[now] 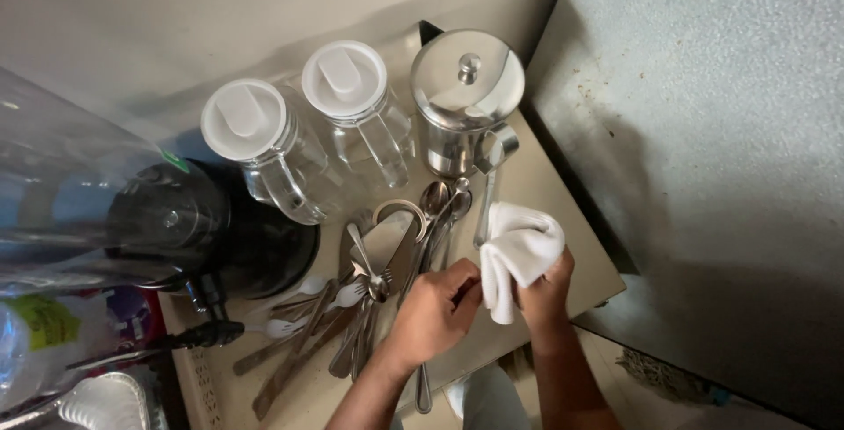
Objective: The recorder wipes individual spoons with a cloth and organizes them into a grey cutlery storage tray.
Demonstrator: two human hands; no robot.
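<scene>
My right hand grips a bunched white cloth over the front right of a beige tray. My left hand is closed at the cloth's left edge, its fingers on something thin that the cloth hides. Just left of my hands lies a pile of cutlery: spoons, forks and a flat server. A long-handled spoon leans beside the steel pot.
At the back of the tray stand two glass pitchers with white lids and a lidded steel pot. A black round appliance sits to the left, a clear plastic container beyond it. Grey floor lies to the right.
</scene>
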